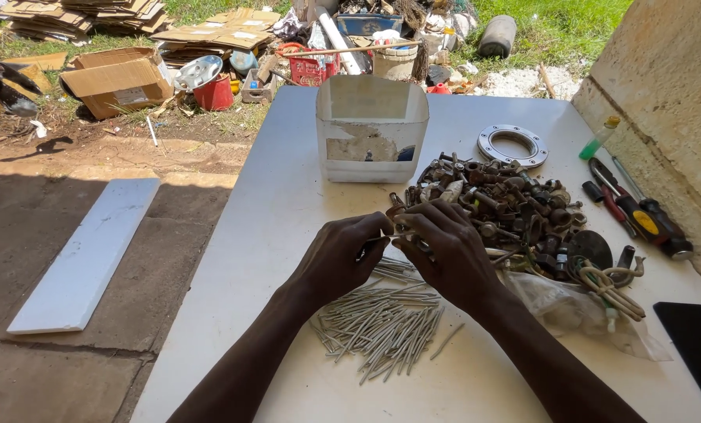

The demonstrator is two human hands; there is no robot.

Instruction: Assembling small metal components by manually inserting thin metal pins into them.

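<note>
My left hand [342, 254] and my right hand [444, 247] meet over the white table [272, 227], fingertips pinched together on a thin grey nail [383, 237] held between them. Just below the hands lies a heap of several long grey nails [382, 321]. To the right of my right hand spreads a pile of rusty nuts, bolts and fittings [507, 211]. What else the right hand's fingers cover is hidden.
A cut-open white plastic container [371, 133] stands behind the hands. A metal flange ring [512, 146], red-handled pliers [613, 200], a screwdriver [652, 219], a small green bottle [599, 139], a coiled cord [609, 286] on clear plastic and a black phone [699, 341] sit to the right. A wall [664, 86] borders the table.
</note>
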